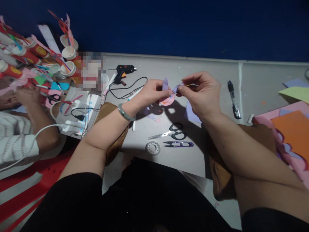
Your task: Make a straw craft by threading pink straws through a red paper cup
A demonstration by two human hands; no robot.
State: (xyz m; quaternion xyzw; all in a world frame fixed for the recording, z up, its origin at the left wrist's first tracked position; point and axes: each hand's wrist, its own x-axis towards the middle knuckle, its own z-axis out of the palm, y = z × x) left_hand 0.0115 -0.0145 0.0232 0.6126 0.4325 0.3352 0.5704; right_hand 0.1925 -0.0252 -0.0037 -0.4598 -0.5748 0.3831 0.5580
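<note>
Over the middle of the table, my left hand (pixel 153 91) pinches a round pink paper cutout (pixel 168 100) with an orange mark on it. A purple paper piece (pixel 165 84) stands up from its top edge. My right hand (pixel 201 93), fingers closed, grips a second purple paper strip (pixel 177 87) that meets the cutout's upper right. Whether the strip is fixed there I cannot tell. Below my hands lie black-handled scissors (pixel 172 132), purple thread snips (pixel 178 144) and a round white dispenser (pixel 153 147). Small paper scraps (pixel 154 116) lie under the cutout.
A black glue gun (pixel 122 74) with its cord lies at the back left, near a white power strip (pixel 89 114). A pen (pixel 233 100) rests right; coloured paper sheets (pixel 292 129) fill the far right. At left are decorated cups (pixel 69 53) and a co-worker's hands (pixel 27 95).
</note>
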